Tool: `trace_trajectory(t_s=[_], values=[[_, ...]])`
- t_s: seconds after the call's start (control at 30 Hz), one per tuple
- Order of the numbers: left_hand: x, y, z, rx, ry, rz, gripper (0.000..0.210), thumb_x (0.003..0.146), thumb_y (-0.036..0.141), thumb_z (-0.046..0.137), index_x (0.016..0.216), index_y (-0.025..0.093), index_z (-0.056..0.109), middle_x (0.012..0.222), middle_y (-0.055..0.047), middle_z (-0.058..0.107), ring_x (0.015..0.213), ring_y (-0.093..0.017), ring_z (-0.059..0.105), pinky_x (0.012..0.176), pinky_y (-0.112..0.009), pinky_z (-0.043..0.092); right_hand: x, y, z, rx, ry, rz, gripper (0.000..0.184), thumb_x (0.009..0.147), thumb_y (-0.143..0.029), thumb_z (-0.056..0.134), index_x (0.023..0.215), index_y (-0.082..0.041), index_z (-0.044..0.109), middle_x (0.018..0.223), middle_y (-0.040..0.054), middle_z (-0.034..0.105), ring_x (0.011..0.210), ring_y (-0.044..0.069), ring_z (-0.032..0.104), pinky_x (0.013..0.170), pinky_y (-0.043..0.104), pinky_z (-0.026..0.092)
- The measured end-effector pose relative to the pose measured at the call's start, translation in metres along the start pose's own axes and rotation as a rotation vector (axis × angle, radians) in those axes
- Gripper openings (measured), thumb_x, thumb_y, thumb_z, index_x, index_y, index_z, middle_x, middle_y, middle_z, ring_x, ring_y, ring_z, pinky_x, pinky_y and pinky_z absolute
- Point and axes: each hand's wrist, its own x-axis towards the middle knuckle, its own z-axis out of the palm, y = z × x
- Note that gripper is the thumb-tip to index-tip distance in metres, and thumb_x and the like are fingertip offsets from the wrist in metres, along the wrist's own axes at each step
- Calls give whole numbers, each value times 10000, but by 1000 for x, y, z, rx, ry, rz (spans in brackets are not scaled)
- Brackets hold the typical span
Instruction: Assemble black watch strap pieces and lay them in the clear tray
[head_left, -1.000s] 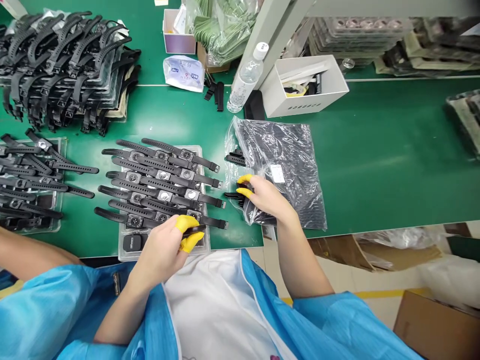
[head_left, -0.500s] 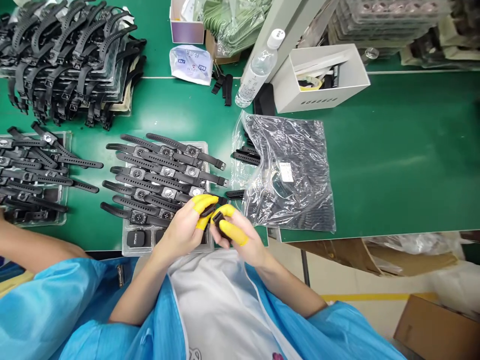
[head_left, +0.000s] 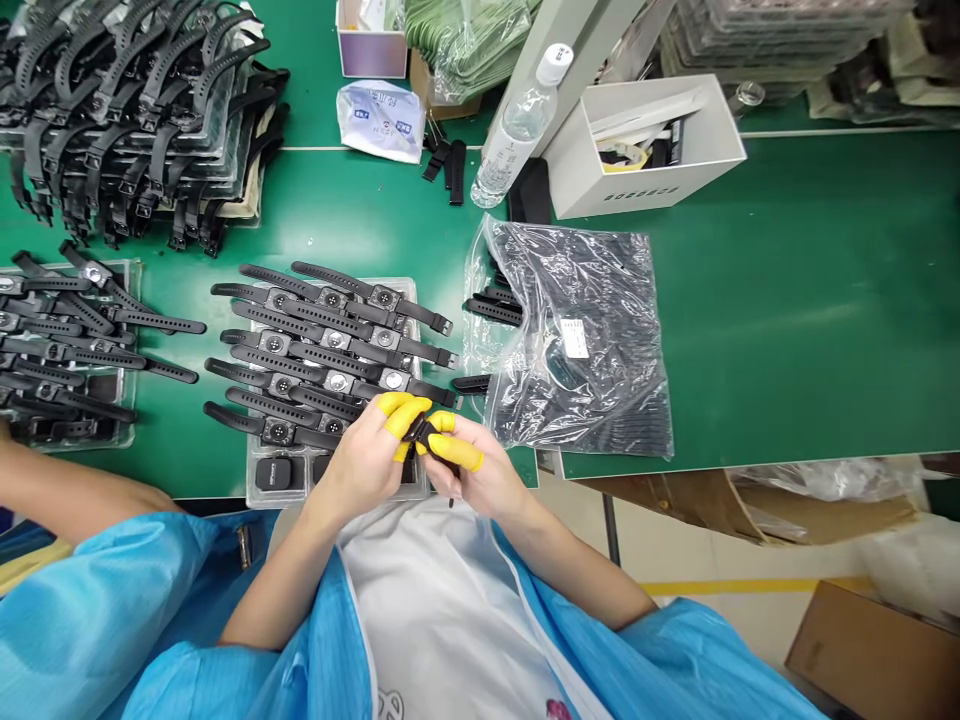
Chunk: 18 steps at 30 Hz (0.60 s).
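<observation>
My left hand (head_left: 367, 452), with yellow finger cots, pinches a small black watch case (head_left: 412, 428) that its fingers partly cover. Against the case's edge, my right hand (head_left: 484, 468), also in yellow finger cots, holds the end of a black watch strap (head_left: 429, 437). Most of that strap is hidden behind the fingers. Both hands are above the near right corner of a transparent tray (head_left: 409, 293). Rows of black watches (head_left: 334, 341) with straps lie face down on it, and a bare watch case (head_left: 274, 474) sits in a near compartment.
Right of the tray lies a plastic bag (head_left: 600, 300) of black straps, with loose straps (head_left: 491, 311) at its opening. Behind stand a water bottle (head_left: 517, 130) and a white box (head_left: 652, 180). Stacked watch trays (head_left: 142, 130) and a co-worker's arm (head_left: 82, 480) are at left.
My hands have come closer together. The strap end in my right hand has moved left and now meets the watch case in my left hand.
</observation>
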Motion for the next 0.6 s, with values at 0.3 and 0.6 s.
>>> trace_trajectory(t_s=[0.3,0.6], values=[[1,11,-16,247,-75,78,447,1029,242,446,1441,101,549,1187,-176,633,1114,-294,583,945,-446,594,1,-6,2,5,14,77,335,866,-476,753,832,-223,535,476,-102,478,379,58,246,386,200,219],[-6,17,-21,359,-192,88,441,1000,240,413,1360,76,607,1146,-176,655,1086,-304,586,891,-433,608,-1,-1,-2,-41,-47,132,335,876,-490,743,852,-210,561,477,-105,482,363,57,261,370,206,191]])
